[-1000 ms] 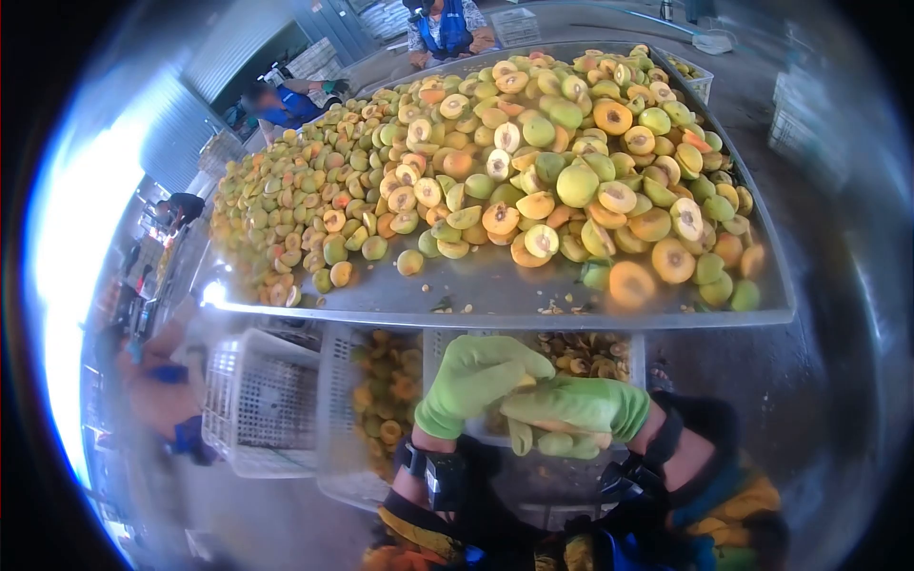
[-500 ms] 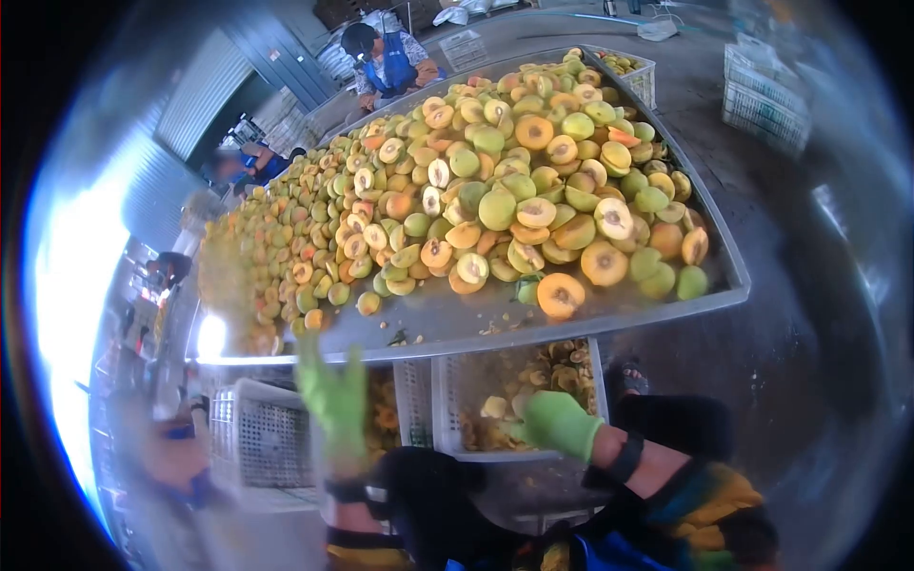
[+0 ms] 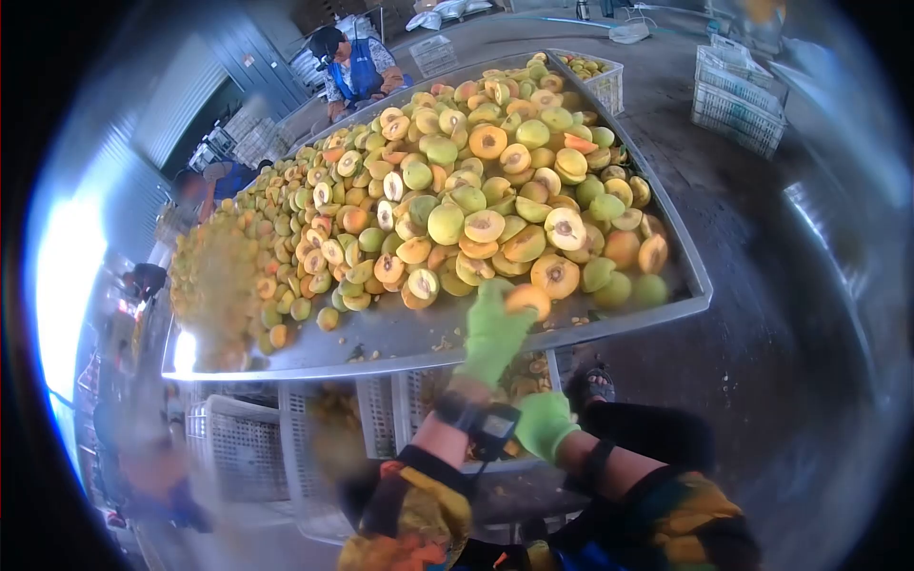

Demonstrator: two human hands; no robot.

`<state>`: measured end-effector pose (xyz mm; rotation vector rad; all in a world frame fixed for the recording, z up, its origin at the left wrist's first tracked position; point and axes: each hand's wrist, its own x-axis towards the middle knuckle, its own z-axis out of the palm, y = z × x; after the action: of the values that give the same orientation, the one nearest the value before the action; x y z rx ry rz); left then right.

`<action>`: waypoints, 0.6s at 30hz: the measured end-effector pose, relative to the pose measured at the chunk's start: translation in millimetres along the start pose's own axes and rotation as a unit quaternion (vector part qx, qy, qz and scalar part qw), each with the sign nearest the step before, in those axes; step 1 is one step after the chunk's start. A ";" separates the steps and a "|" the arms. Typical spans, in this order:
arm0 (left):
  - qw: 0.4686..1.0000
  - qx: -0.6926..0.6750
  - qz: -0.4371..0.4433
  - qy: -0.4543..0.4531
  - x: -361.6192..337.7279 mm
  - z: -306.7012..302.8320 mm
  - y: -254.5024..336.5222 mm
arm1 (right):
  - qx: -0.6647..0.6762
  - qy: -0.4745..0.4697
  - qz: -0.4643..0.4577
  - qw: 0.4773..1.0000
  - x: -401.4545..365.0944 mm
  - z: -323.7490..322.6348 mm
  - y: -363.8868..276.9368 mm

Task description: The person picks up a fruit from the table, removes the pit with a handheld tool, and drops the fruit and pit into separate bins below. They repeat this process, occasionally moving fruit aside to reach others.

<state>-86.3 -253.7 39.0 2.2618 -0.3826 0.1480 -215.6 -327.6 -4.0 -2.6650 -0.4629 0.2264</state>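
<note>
My left hand (image 3: 496, 333), in a green glove, reaches over the near edge of the metal table (image 3: 400, 347). Its fingers touch or lie beside an orange fruit half (image 3: 528, 301); whether they grip it I cannot tell. A large heap of fruit (image 3: 447, 224), halved and green to orange, covers most of the table. Below the edge, my right hand (image 3: 546, 425), also gloved in green, is over a crate with cut pieces (image 3: 529, 373). Its fingers are curled and partly hidden, and what they hold does not show.
White plastic crates (image 3: 243, 443) stand under the table's near side. Stacked crates (image 3: 738, 100) are on the floor at the right. Across the table a person in blue (image 3: 360, 68) sits; another person (image 3: 227, 179) is at the far left. A fruit crate (image 3: 602, 84) adjoins the far corner.
My left hand has moved right and up from below the table edge to the orange half. My right hand remains over the crate. The view has shifted a little.
</note>
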 end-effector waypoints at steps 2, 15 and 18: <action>0.970 -0.237 -0.049 0.010 -9.7 -40.8 1.3 | -0.055 -0.026 0.004 0.998 -1.7 10.4 -1.1; 0.689 -0.683 -0.233 0.062 -114.6 -140.4 -29.3 | 0.161 0.191 -0.106 0.962 20.3 -52.0 -100.1; 0.804 -0.541 -0.183 0.165 -113.7 -130.5 -30.1 | 0.108 0.159 -0.057 0.980 28.4 -54.8 -112.3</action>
<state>-181.9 -111.3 77.1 1.0917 0.1631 0.0808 -208.8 -242.4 91.5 -2.3937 -0.4563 -0.1746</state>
